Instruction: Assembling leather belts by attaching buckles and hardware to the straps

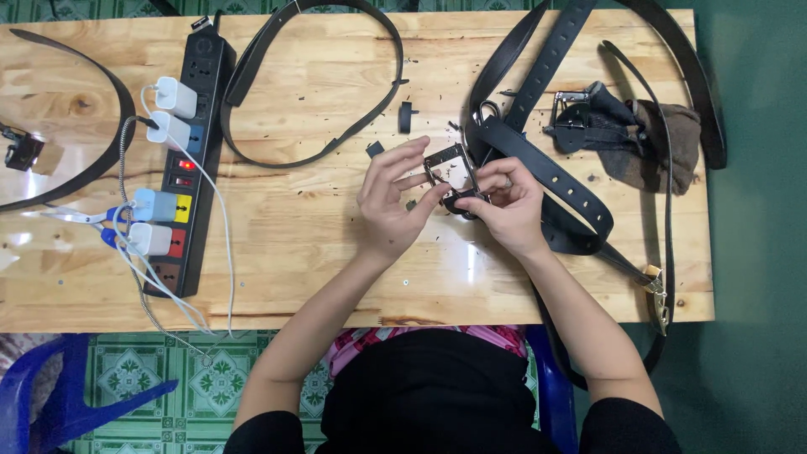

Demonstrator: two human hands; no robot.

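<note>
Metal buckle (447,168) half hidden between left hand (388,202), right hand (504,206).

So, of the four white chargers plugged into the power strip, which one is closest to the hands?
The lowest white charger on the power strip, beside a red socket. The other three sit higher on the strip, farther from the left hand and right hand.

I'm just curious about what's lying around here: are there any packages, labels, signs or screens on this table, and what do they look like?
No packages, signs or screens show.
Power strip: long and black, at the table's left, with small blue, yellow and red label patches beside its sockets and a lit red switch.
Both hands, left and right, hold a metal belt buckle that bears no visible label.
</note>
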